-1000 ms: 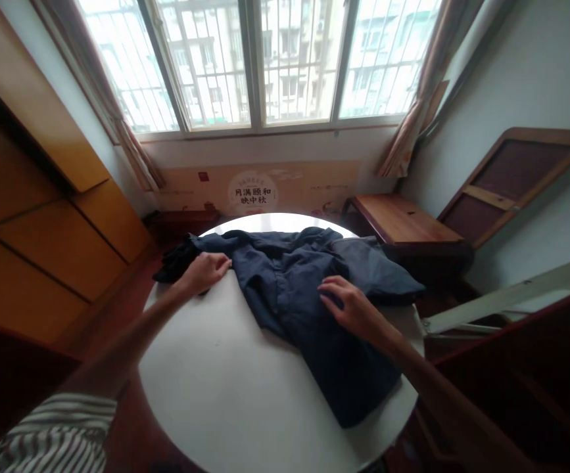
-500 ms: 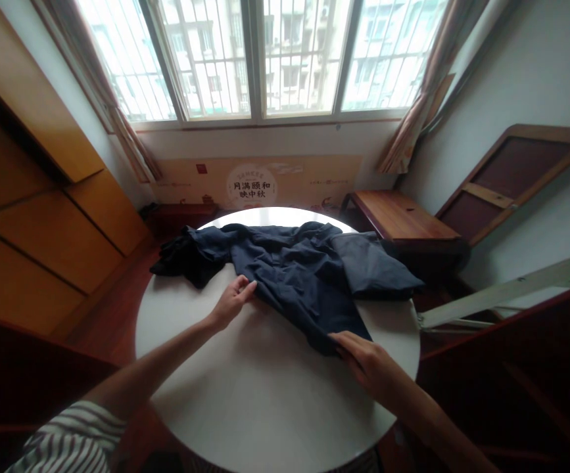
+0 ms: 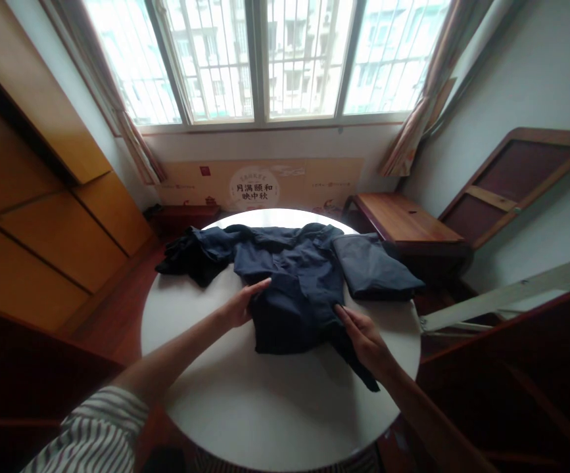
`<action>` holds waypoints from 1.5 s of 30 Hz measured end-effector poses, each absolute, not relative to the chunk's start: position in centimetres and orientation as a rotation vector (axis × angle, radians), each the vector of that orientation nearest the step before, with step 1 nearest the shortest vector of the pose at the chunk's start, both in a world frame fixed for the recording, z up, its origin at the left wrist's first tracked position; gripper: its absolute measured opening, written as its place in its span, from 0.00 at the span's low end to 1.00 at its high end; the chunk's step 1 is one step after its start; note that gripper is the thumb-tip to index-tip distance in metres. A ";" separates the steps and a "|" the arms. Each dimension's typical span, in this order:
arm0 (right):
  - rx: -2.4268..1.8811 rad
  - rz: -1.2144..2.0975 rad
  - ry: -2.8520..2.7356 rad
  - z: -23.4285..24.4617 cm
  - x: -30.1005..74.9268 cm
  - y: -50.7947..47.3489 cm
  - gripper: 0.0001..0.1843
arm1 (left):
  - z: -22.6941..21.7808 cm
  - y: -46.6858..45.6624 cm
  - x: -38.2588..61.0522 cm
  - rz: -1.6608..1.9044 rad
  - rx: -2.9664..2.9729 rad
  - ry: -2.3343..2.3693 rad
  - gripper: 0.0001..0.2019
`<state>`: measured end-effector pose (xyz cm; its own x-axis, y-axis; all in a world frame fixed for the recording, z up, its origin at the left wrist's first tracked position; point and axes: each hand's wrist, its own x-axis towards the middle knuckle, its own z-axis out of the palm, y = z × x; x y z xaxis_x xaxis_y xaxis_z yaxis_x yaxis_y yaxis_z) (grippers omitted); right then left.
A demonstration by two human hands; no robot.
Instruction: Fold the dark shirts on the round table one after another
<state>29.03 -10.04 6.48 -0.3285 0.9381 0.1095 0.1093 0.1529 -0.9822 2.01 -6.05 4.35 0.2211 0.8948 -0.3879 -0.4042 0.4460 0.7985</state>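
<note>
**Loose fold under flat hands, sleeves spilling toward the table edge**

The left hand [image 3: 242, 306] lies flat with fingers stretched out, its tips pressed against the left edge of the folded-up lower part of the dark navy shirt [image 3: 294, 282]. The right hand [image 3: 363, 336] mirrors it on the other side, fingers extended and resting on the fabric's right edge. Neither hand is closed on the cloth; both are spread and pressing, well apart from each other with the folded panel between them. Both forearms reach in from the near side of the table, the left one coming out of a striped sleeve [image 3: 92, 433].

The shirt lies on the far half of the round white table [image 3: 275, 407]. One sleeve bunches over the far left rim; a second dark folded garment [image 3: 373, 269] sits just beside the shirt at the right.

As a judgement: since the hands only press and do not grip, the doubled-over panel could slide or spring open on the smooth tabletop. The narrow strip of fabric trailing beside the right wrist could get dragged out of line, and the bunched left sleeve, hanging past the rim, could pull the shirt askew.
</note>
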 end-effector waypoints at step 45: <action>-0.901 0.373 -2.820 0.7 18.9 -0.2 0.39 | 1.9 19.4 0.0 0.295 2.352 2.259 0.33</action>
